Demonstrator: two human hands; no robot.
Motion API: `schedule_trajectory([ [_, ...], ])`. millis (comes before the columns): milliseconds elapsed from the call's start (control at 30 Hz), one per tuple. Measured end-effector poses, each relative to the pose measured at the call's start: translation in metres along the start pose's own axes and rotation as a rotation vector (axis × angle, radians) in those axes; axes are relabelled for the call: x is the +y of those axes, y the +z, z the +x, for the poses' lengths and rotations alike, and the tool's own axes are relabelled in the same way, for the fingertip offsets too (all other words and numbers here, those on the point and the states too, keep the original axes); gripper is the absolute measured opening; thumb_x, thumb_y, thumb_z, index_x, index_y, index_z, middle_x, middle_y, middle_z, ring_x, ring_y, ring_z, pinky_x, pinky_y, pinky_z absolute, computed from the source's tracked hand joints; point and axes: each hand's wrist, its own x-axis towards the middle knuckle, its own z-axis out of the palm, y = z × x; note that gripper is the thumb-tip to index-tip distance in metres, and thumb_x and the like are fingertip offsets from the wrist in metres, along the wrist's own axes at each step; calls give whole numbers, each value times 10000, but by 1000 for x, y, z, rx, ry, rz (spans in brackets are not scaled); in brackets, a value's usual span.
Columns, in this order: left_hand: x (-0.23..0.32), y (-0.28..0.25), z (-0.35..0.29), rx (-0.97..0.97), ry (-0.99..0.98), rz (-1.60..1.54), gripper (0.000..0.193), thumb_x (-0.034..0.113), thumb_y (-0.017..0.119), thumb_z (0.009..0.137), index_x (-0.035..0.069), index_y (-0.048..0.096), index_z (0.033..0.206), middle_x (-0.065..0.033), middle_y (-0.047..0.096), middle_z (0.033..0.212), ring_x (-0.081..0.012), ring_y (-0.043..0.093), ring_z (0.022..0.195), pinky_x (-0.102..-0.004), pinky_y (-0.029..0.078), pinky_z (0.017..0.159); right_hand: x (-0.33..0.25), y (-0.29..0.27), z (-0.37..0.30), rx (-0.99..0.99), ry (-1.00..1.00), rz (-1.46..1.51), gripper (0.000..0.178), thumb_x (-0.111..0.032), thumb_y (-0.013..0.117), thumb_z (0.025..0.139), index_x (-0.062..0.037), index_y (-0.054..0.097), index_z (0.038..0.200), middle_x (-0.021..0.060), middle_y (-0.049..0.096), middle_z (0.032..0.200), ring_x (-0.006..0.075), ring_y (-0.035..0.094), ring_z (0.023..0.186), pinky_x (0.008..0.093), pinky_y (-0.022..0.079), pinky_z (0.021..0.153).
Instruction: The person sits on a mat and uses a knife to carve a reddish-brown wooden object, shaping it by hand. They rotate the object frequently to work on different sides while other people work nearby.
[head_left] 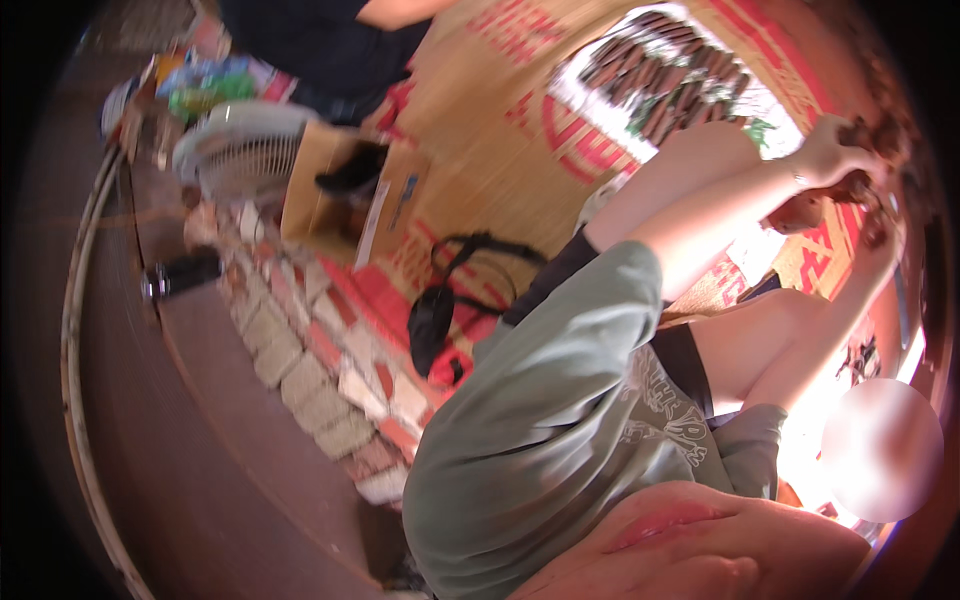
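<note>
At the right rim, my left hand [835, 155] has its fingers curled round a reddish-brown, lumpy piece [878, 140]. Just below it, my right hand [888, 240] is closed against a similar dark reddish piece [873, 232]. More of this brown material [798, 212] shows between and beneath the hands; its kind and whether it is all one thing cannot be made out. Both forearms reach past my bent bare legs. Beyond my knee, many brown stick-like pieces [665, 75] lie on a brightly lit white patch.
Printed cardboard [500, 130] covers the ground ahead. To the left stand an open cardboard box [320, 205] and a fan [240, 150]. A black strapped bag [430, 325] lies beside rough brickwork [310, 395]. A dark cylinder [183, 275] lies farther left. A person in dark clothing [320, 50] is at the top.
</note>
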Motion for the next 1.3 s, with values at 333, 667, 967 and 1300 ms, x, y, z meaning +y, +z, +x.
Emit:
schedule_trajectory([
  [333, -9, -15, 10, -10, -69, 50, 254, 172, 614, 806, -30, 601, 960, -54, 616, 863, -125, 581, 768, -267, 459, 714, -36, 87, -43, 10, 67, 222, 173, 13, 520, 768, -94, 408, 692, 11, 468, 602, 72, 400, 488, 204, 296, 436],
  [667, -45, -2, 16, -89, -194, 52, 471, 304, 514, 856, 5, 452, 1215, -112, 539, 1145, -220, 549, 1037, -363, 423, 918, -51, 64, -50, 100, 57, 175, 182, -20, 539, 761, -92, 398, 670, 1, 476, 557, 42, 405, 451, 192, 295, 404],
  [967, -40, 2, 16, -157, -245, -21, 505, 358, 477, 878, 68, 372, 1278, -108, 489, 1201, -256, 506, 1100, -403, 409, 943, -55, 68, -53, 31, 51, 414, 175, -52, 575, 775, -99, 427, 695, 11, 533, 606, 37, 439, 476, 179, 300, 420],
  [1300, -45, -7, 20, -190, -237, 77, 491, 379, 442, 882, 112, 366, 1286, -144, 488, 1174, -297, 543, 1029, -438, 476, 843, -65, 72, -54, 87, 7, 194, 150, -44, 543, 741, -82, 417, 669, 7, 483, 558, 54, 433, 461, 196, 323, 421],
])
